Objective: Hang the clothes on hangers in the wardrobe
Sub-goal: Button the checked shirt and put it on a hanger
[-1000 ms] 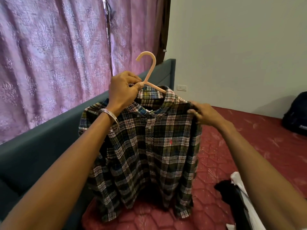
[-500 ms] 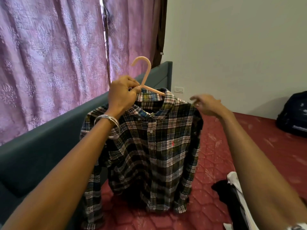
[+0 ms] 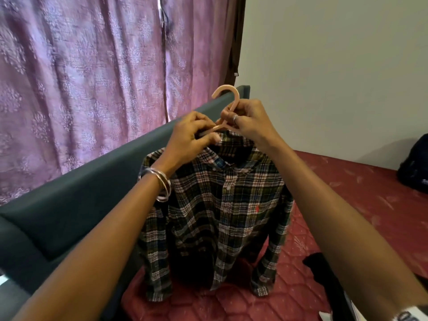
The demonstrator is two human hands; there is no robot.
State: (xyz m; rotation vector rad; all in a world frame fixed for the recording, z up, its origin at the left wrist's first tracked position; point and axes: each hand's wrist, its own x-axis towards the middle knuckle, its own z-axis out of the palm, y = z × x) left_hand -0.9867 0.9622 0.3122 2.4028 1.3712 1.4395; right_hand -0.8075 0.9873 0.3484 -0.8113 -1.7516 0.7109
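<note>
Nearest the camera, two bare forearms reach forward from the lower corners. At the lower right edge a black garment [image 3: 317, 266] lies on the bed [image 3: 361, 205], whose maroon quilted mattress fills the right side. The left wrist wears silver bangles [image 3: 162, 185].

Beyond the arms, a plaid shirt [image 3: 222, 205] in green, navy and white hangs upright from a peach plastic hanger [image 3: 228, 100], its front buttoned and facing the camera, sleeves drooping at both sides, its hem and cuffs reaching the mattress. The left hand [image 3: 190, 137] is clenched around the hanger's left shoulder bar at the shirt collar. The right hand [image 3: 249, 119], a ring on one finger, grips the hanger's neck just below the hook, the two hands nearly touching.

Behind the shirt runs a dark teal headboard [image 3: 92, 188], and past it purple patterned curtains [image 3: 81, 77] cover the left. A plain pale wall [image 3: 335, 66] stands at the right, with a dark bag [image 3: 414, 167] on the bed's far edge.
</note>
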